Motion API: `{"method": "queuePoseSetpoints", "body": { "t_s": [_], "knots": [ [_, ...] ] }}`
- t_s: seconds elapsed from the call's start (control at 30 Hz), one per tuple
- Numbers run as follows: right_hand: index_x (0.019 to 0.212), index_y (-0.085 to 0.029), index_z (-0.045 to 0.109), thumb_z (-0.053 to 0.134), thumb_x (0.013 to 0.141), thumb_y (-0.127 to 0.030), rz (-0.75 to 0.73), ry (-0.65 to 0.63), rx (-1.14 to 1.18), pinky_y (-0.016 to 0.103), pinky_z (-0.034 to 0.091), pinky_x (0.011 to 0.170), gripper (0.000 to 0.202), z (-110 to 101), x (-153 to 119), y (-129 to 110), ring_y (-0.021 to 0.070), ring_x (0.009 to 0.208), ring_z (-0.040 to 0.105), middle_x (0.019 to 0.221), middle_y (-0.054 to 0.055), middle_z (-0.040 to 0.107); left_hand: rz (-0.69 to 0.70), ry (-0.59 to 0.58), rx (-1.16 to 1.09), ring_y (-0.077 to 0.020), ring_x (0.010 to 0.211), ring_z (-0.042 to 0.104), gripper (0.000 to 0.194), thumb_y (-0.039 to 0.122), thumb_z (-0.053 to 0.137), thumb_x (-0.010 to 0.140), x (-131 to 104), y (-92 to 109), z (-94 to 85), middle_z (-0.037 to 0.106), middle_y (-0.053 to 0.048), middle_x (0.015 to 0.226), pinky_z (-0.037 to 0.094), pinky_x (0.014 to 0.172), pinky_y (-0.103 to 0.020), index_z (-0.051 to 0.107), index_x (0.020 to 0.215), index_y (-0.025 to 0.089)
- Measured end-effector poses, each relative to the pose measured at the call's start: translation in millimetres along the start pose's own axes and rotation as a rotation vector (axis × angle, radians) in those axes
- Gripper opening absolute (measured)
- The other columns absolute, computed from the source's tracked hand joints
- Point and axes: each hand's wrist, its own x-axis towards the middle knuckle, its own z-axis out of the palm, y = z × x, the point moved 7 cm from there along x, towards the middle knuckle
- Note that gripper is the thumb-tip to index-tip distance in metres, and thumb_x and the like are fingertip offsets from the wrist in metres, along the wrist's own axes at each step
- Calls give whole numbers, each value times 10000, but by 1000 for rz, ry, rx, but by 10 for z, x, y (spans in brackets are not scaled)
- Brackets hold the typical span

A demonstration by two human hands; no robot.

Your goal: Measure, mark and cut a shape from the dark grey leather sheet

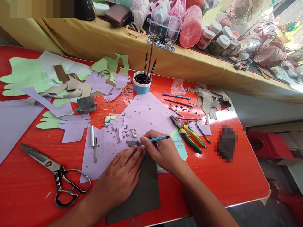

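My right hand (163, 151) is closed around a blue pen (156, 138), its tip low over a small dark grey strip (132, 143). Fingers outstretched, my left hand (125, 171) lies flat on a dark grey sheet (144, 192) that rests partly on purple paper (101, 151). Just beyond the strip sits a small round metal piece (135, 134). Dark scraps are scattered over the purple paper. Under my fingertips, the sheet's far edge is hidden.
Large scissors (56, 170) lie left, near a metal tube (92, 135) and thin rod (95, 149). Pliers (187, 132) lie right. A tub (141, 85) holds black pens and a brush. Cut paper (26, 75) and leather scraps (205, 97) lie behind; jars (222, 44) line the shelf.
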Motion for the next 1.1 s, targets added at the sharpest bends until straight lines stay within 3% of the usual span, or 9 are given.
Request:
{"method": "queuePoseSetpoints", "body": {
  "t_s": [0.47, 1.1],
  "knots": [
    [873, -229, 668, 556, 1074, -370, 7, 6, -41, 271, 427, 637, 270, -33, -23, 25, 169, 680, 618, 766, 7, 719, 5, 3, 7, -301, 1371, 599, 445, 220, 494, 1069, 2, 5, 2, 660, -110, 1516, 411, 1166, -446, 619, 1482, 114],
    [811, -223, 605, 531, 1070, -413, 126, 137, -78, 303, 362, 599, 329, -564, -321, 327, 165, 621, 526, 667, -12, 576, 24, 5, 52, -302, 1336, 619, 418, 195, 468, 1074, 19, 25, -8, 660, -95, 1517, 414, 1137, -454, 636, 1445, 102]
  ]
}}
